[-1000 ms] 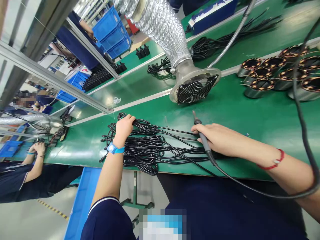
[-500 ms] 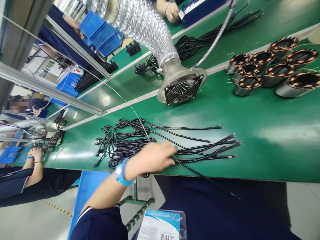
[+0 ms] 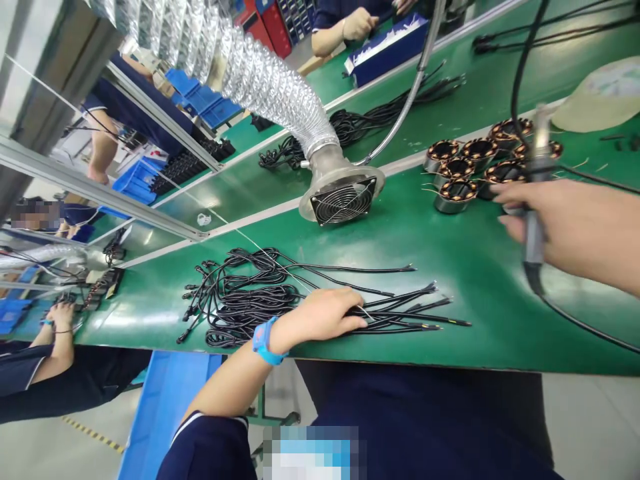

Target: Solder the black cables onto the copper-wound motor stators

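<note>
While the left hand point(image 3: 327, 313) holds thin wire point(image 3: 250, 241) over black cables point(image 3: 260, 303), the right hand point(image 3: 567, 223) grips a soldering iron point(image 3: 534, 243).

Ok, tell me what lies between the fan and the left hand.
In the head view, green bench and strands of black cables lie between fan and left hand.

Left hand point(image 3: 325, 315) palm-down, fingers point(image 3: 351, 298) bent; right hand point(image 3: 567, 223) gripping.
</note>
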### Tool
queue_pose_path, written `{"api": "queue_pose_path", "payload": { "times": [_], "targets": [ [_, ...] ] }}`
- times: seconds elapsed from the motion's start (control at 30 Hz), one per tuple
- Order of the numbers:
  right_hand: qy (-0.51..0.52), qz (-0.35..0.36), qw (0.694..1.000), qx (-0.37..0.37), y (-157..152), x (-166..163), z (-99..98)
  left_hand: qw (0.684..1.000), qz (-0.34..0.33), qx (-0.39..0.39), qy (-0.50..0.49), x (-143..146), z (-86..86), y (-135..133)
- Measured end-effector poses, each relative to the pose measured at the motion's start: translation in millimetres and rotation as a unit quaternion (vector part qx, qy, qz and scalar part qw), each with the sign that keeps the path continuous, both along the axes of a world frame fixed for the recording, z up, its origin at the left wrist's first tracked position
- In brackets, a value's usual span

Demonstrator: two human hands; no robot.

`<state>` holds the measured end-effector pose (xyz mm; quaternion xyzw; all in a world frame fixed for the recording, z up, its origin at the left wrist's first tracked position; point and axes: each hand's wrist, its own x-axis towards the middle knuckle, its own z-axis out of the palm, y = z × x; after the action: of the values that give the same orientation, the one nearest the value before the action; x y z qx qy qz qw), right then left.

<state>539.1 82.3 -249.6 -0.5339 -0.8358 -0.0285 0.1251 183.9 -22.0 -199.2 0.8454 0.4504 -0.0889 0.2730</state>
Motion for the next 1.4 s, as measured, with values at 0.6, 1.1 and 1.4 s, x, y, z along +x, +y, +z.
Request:
{"api": "queue_pose_path", "payload": {
  "times": [0.6,1.1,1.4],
  "targets": [
    [0.105,0.233,0.967,0.018,-46,-119,-7.9,0.833,0.395,-0.175,-0.347,8,-20.9,87],
    [0.226,0.220,0.949,-0.002,-49,-143,-32.7,0.806,0.270,-0.322,-0.417,-5,-29.5,76],
    [0.202,0.143,0.969,0.023,-49,-138,-31.5,0.858,0.222,-0.241,-0.395,-2,-38.6,69]
  ]
}}
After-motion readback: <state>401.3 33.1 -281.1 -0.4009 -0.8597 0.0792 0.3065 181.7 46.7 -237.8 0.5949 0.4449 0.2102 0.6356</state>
